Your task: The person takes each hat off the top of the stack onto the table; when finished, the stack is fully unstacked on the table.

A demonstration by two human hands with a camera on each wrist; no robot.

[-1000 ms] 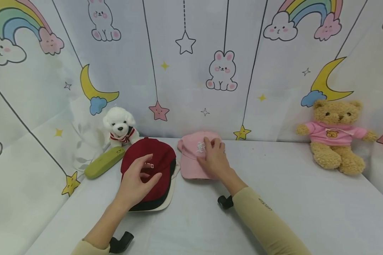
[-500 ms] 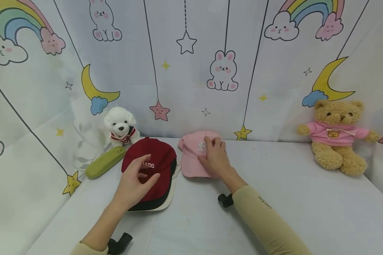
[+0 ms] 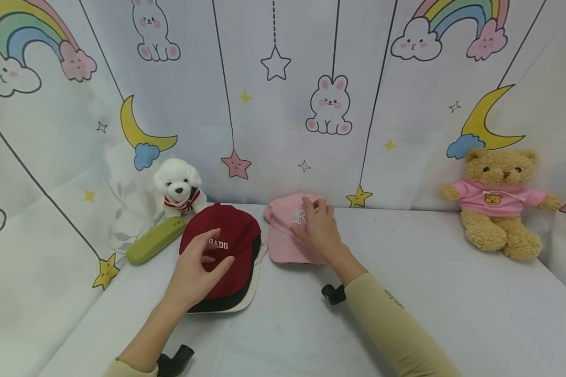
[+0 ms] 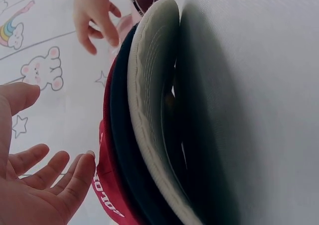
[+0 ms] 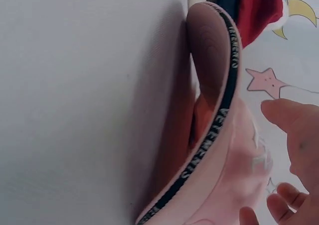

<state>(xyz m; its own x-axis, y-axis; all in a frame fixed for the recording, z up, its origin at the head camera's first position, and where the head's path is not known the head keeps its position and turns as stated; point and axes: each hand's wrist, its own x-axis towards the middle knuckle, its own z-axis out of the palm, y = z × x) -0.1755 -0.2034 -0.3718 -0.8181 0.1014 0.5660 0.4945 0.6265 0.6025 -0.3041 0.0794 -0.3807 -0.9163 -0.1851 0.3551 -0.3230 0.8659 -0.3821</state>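
On the white table a red cap [image 3: 240, 230] with white lettering tops a stack of caps. Below it the left wrist view shows a dark navy brim [image 4: 121, 120] and a cream brim [image 4: 144, 85]. My left hand [image 3: 194, 275] hovers over the red cap, fingers spread and gently bent, nothing gripped. To the right of the stack sits a pink cap [image 3: 283, 245] with a white emblem. My right hand [image 3: 322, 230] is above its crown, thumb and fingers apart. In the right wrist view the pink cap's brim edge bears a dark lettered band.
A white toy dog [image 3: 176, 184] in a striped scarf sits behind the stack. Beside it lies a green glasses case [image 3: 154, 242]. A teddy bear [image 3: 495, 207] in a pink top leans at the back right. A patterned curtain [image 3: 283, 131] stands behind the table.
The left hand has shifted slightly left, uncovering more of the red cap's lettering. The right hand stays nearly still over the pink cap. Both caps stay in place.
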